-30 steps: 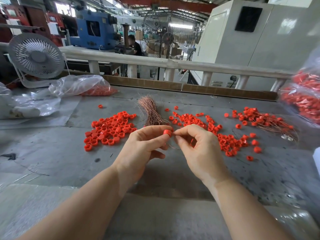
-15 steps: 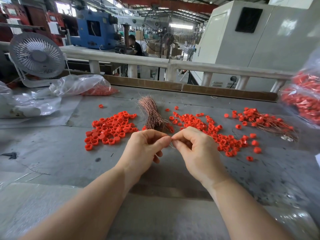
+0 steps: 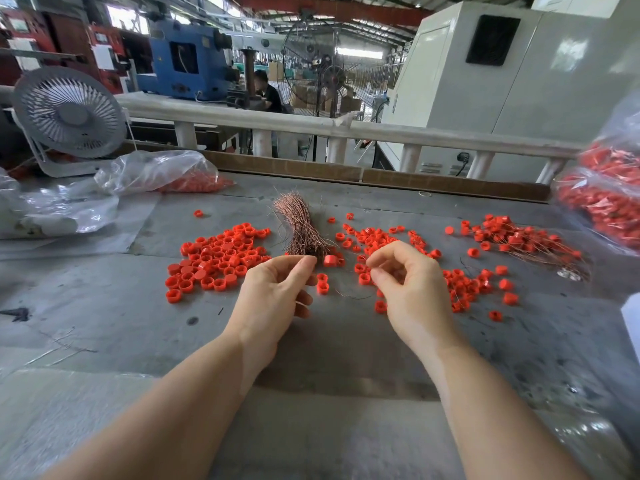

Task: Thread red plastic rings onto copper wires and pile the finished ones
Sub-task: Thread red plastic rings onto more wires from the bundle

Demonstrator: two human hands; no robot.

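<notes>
Nearest the front edge of the grey surface (image 3: pixel 104 306), two bare hands are held apart. The left hand (image 3: pixel 277 292) has thumb and forefinger pinched together at the butt of the bundle of thin copper wires (image 3: pixel 301 226); the right hand (image 3: pixel 408 285) is curled, apparently pinching a fine wire that is hard to make out. Loose red plastic rings (image 3: pixel 218 254) lie mid-surface in quantity, so much work is judged outstanding. A pile of finished ringed wires (image 3: pixel 519 237) lies towards the right edge. Bagged red parts (image 3: pixel 609 199) are cut off there.
</notes>
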